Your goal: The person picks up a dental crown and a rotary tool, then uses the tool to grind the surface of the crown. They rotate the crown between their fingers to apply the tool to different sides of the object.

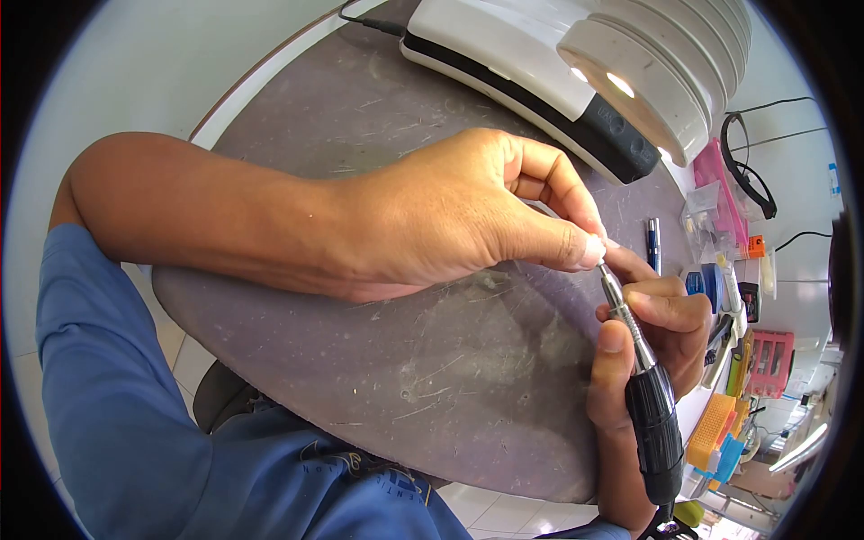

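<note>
The widest thing is the dark, scratched desk (360, 360), which spreads beneath both hands. Beyond the left hand (450, 202) sits a long white-and-black device (504, 67), and a white ribbed hood (679, 85) with lit lamps leans over from above the fingers. The left hand's thumb and fingertips pinch what looks like a small whitish piece (598, 250); its outline is too small and hidden to name. The right hand (679, 337) grasps a slim rotary-style handpiece (654, 423), its black barrel slanting back from the fingers and its metal nose pointing up at that pinch.

To do this well, I'd brace the two hands against each other, use light touches, and hold the piece so that the thumb and fingertips clear the tip. It is hard to tell whether the tip is touching the piece, or whether it is spinning.

Past the right hand stand an orange block (713, 427), a pink rack (771, 364), dark-framed eyewear (760, 193) and a clear container (706, 220). Just beyond its fingers lies a dark blue pen (654, 245). Nothing seems to block the handpiece, though the pinching fingers crowd its tip, the hood limits raising the hands, and the pen could get knocked.
</note>
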`<state>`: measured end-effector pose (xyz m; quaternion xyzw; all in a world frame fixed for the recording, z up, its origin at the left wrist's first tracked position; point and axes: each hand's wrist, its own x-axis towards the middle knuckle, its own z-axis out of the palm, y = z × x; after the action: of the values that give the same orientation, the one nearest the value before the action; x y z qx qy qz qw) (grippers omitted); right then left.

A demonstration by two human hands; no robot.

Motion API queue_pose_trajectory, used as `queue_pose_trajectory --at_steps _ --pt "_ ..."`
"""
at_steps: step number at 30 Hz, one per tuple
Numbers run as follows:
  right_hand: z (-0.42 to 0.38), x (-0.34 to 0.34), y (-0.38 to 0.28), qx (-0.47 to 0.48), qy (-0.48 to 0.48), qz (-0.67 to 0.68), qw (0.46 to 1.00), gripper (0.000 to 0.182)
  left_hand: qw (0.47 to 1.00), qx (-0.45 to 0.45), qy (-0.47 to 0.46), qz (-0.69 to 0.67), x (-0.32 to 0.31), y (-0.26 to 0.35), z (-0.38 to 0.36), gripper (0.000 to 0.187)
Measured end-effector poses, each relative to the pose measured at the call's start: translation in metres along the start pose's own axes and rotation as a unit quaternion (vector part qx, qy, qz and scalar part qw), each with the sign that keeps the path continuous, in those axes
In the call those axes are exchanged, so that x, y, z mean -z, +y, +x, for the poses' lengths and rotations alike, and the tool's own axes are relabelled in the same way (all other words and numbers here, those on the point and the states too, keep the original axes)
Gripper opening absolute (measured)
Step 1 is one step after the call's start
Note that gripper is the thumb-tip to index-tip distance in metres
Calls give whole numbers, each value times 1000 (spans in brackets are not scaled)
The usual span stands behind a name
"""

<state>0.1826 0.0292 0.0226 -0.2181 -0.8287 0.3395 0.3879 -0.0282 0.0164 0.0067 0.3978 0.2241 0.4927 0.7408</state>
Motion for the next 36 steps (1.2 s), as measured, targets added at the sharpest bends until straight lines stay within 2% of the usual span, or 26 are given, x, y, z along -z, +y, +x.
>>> queue_pose_trajectory --at_steps 10,12,16,18,21,36 --pt "1 -2 -1 -6 30 24 999 31 1000 -7 11 -2 -1 -1 0 15" --pt "0 -4 -5 -59 68 -44 995 34 1000 -5 12 10 -1 -1 1 16" --pt "-1 -3 -6 -58 57 -69 994 34 999 -1 -19 38 2 -2 1 17" --pt "0 -2 2 29 34 -14 999 32 999 3 -24 31 2 -3 1 17" --pt "-1 -4 6 51 37 -14 998 31 999 1 -39 13 4 -4 2 16" --pt "1 -5 10 76 42 -15 996 28 999 2 -51 5 5 -5 2 16"
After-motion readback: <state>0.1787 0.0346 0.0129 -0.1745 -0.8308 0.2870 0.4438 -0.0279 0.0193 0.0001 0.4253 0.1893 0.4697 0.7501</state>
